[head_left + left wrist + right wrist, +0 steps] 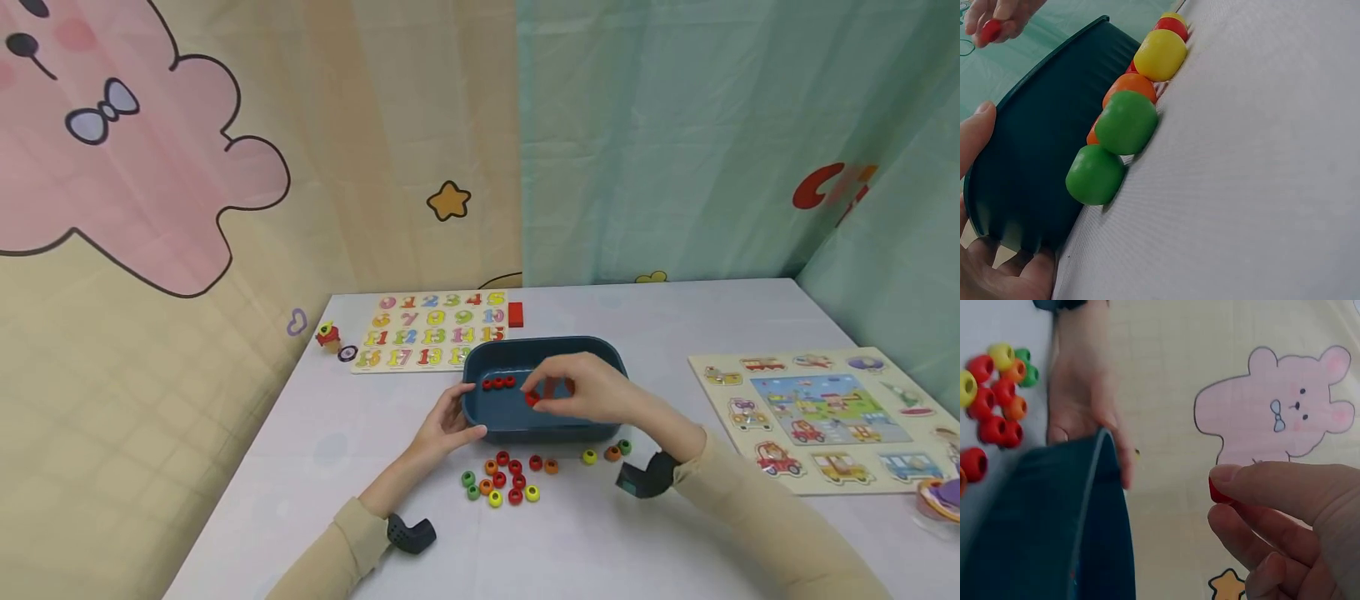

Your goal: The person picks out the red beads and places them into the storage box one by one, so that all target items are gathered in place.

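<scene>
A dark blue tray (544,434) stands on the white table. My left hand (447,423) grips its left end, thumb along the near side and fingers round the end wall. Over the tray, my right hand (588,390) pinches a red bead (1217,492) between thumb and fingertips. Three red beads (498,383) sit in a row inside the tray, towards its left. In front of the tray lie several loose beads: red beads (515,497), orange beads (486,487), yellow beads (532,493) and green beads (1126,123).
Behind the tray lies a number puzzle board (420,327), with a red block (515,315) at its right edge. A picture puzzle board (832,421) is at the right. A small toy figure (327,337) stands at the table's left edge. Printed curtains (660,150) hang behind.
</scene>
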Tool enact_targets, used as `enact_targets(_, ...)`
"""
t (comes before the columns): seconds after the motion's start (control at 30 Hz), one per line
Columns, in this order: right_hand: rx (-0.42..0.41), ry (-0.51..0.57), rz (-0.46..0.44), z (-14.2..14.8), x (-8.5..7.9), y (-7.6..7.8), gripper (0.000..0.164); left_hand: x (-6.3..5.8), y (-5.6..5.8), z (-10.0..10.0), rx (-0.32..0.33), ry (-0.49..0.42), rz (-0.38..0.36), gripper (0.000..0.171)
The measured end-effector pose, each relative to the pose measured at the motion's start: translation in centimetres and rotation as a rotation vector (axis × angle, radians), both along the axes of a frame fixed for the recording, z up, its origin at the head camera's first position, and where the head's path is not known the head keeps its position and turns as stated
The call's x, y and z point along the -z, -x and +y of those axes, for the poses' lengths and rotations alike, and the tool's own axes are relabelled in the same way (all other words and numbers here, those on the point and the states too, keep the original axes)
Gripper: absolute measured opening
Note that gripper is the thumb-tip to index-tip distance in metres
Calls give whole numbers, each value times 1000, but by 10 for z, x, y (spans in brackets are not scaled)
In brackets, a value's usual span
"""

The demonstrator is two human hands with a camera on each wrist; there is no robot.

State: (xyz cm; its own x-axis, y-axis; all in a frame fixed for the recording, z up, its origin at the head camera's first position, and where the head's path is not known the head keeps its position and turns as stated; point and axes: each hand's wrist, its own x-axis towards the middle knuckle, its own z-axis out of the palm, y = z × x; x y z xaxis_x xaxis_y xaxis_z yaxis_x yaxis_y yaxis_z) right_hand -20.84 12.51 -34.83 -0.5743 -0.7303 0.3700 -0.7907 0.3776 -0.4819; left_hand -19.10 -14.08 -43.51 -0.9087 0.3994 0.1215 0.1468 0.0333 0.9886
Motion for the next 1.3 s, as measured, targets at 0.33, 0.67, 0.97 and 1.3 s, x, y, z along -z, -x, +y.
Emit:
enact_targets(0.33,68,52,-287,-9,7,76,27,1,0,1,14,2,-3,68)
enact_targets(0.67,34,22,-543,-20,40,111,29,-1,-1,0,8,2,3,68)
enact_targets(0.97,87,-179,-457,-26,51,121,21,-4,1,0,19,-5,1,68)
enact_targets(1.3,139,-221,-463,-27,64,119,22,0,1,0,13,13,-13,69)
